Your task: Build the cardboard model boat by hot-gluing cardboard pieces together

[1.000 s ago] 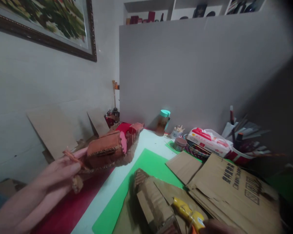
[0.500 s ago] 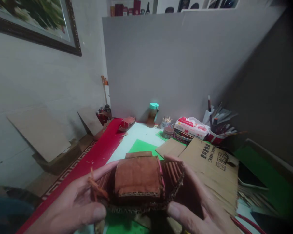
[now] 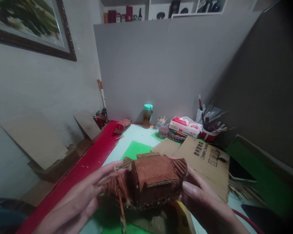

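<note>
A brown-painted cardboard model boat (image 3: 158, 170) with a rounded cabin roof and ribbed ends is held above the table in front of me. My right hand (image 3: 197, 195) grips its right end, thumb on the near side. At the left end, my left hand (image 3: 88, 191) has its fingers around the far side; its thumb is not clearly seen. Thin orange-brown sticks (image 3: 121, 195) stick out from the left end of the hull and hang down past its edge. Below the boat, a green sheet (image 3: 136, 150) and a piece of cardboard are partly hidden.
A second small brown boat (image 3: 123, 125) stands at the back left, near a bottle with a turquoise lid (image 3: 147, 116). Further right are a tissue pack (image 3: 185, 126), a tub of brushes (image 3: 210, 133) and a printed cardboard sheet (image 3: 205, 162). A grey board (image 3: 171, 71) closes the back.
The boat has turned and tilted, showing more of its left end and the sticks there. My left thumb has come away from the near edge. The camera view has shifted slightly.
</note>
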Action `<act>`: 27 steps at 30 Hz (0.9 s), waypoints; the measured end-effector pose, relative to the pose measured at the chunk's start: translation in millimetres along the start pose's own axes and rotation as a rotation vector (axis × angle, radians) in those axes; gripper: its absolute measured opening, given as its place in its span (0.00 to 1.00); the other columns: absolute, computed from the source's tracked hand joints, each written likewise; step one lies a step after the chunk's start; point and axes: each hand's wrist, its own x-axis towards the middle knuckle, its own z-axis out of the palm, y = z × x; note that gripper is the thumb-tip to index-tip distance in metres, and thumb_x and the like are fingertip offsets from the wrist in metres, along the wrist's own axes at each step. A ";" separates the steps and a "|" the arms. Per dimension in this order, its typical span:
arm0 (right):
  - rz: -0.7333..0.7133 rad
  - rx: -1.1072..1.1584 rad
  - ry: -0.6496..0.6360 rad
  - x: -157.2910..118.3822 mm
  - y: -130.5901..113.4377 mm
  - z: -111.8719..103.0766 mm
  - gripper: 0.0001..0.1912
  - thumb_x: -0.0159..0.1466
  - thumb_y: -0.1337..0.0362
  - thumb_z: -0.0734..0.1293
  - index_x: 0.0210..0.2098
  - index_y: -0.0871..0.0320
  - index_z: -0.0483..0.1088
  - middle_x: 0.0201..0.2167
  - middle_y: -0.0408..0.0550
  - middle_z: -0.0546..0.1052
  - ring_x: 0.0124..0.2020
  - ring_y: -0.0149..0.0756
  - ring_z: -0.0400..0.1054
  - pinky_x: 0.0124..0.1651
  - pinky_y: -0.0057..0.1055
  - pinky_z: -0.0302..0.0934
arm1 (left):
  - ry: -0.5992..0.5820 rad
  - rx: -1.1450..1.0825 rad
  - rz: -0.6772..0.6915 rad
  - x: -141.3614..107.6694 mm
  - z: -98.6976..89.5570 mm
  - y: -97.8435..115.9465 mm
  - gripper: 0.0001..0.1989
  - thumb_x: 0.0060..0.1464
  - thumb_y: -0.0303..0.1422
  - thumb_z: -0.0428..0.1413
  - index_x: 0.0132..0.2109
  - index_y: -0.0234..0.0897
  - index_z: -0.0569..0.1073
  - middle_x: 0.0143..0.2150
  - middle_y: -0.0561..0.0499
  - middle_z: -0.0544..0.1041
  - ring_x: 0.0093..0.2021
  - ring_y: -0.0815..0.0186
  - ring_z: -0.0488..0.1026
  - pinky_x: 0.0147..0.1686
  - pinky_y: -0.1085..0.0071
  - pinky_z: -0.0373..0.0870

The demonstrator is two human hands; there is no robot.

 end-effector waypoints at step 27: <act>-0.016 -0.050 -0.198 -6.7 -7.5 -3.8 0.33 0.66 0.55 0.70 0.68 0.52 0.61 0.67 0.52 0.67 0.67 0.50 0.59 0.65 0.46 0.53 | -0.489 -0.121 0.083 -9.6 60.2 -11.3 0.36 0.47 0.39 0.70 0.63 0.62 0.70 0.73 0.59 0.60 0.74 0.45 0.42 0.62 0.53 0.69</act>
